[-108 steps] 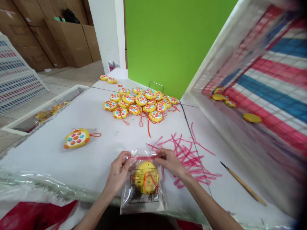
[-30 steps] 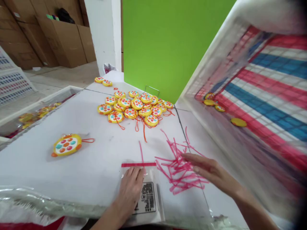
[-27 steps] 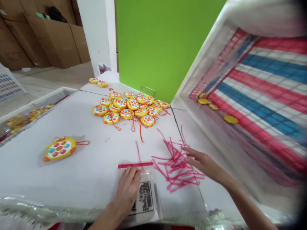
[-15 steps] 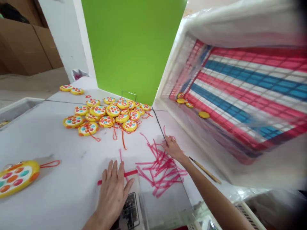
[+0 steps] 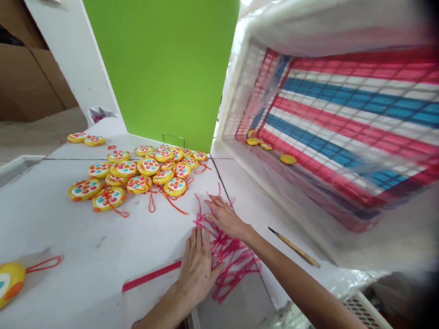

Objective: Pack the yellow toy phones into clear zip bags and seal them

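Note:
A loose pile of thin pink strips (image 5: 236, 256) lies on the white table, partly under my hands. My left hand (image 5: 197, 269) is flat at the pile's left edge, fingers stretched out and thumb spread. Over the far end of the pile, my right hand (image 5: 224, 217) reaches with its fingers extended, touching the strips. Beneath my left wrist is a clear plastic bag (image 5: 144, 297) with a red band (image 5: 151, 276) along its top edge. Farther back sits a heap of yellow round pieces (image 5: 125, 169) with colored dots and orange cord loops.
A wooden-handled tool (image 5: 295, 246) lies right of my right forearm. A plastic-lined crate (image 5: 236, 151) tipped on its side holds several yellow pieces. Behind the heap stands a green panel (image 5: 164, 68). Another yellow piece (image 5: 15, 274) is at the left edge.
My left hand has moved right, from the bag to the strips. My right hand has shifted left over the pile, and the strips are pushed closer together. The view has shifted slightly.

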Motion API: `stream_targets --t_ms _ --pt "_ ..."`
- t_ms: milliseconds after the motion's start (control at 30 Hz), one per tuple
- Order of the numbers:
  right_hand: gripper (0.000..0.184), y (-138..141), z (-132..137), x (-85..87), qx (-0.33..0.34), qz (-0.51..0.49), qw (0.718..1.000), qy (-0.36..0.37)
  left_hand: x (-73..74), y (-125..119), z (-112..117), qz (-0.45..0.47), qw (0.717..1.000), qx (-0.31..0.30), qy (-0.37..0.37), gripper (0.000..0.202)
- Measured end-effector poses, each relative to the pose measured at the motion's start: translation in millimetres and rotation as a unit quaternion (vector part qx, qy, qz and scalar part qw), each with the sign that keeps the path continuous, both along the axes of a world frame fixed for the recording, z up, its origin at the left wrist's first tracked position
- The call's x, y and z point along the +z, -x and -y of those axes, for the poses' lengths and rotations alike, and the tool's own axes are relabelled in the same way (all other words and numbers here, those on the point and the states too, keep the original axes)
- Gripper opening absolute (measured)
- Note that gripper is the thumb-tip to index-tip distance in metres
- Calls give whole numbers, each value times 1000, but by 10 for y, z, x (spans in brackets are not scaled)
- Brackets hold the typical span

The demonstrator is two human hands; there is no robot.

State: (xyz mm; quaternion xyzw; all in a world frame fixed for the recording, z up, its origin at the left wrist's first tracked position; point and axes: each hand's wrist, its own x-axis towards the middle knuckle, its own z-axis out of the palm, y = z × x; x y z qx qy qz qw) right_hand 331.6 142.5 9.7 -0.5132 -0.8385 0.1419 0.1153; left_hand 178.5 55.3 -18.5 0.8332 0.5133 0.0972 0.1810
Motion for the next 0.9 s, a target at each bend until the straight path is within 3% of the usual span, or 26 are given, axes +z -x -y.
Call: stream_targets --t_ms 133,267,400,500,600,767,900 --pt "47 156 -337 -9 35 42 998 39 51 -71 -3 -4 999 -10 43 82" --pt "44 48 -436 -53 58 48 995 61 104 -81 14 -2 997 -35 74 83" --pt "46 -216 -108 -81 83 32 994 65 50 -35 4 20 998 -18 63 93" --pt "49 -403 267 -134 67 -13 996 62 -5 -10 -34 35 999 4 28 102" --pt "49 -520 564 -188 41 -49 996 64 -4 -32 -45 37 998 -1 44 105" --pt "51 -545 861 -214 18 -40 997 68 16 -132 56 22 997 -44 63 114" --pt "53 -506 1050 -225 -14 -22 998 65 -38 -157 99 22 996 -66 49 106"
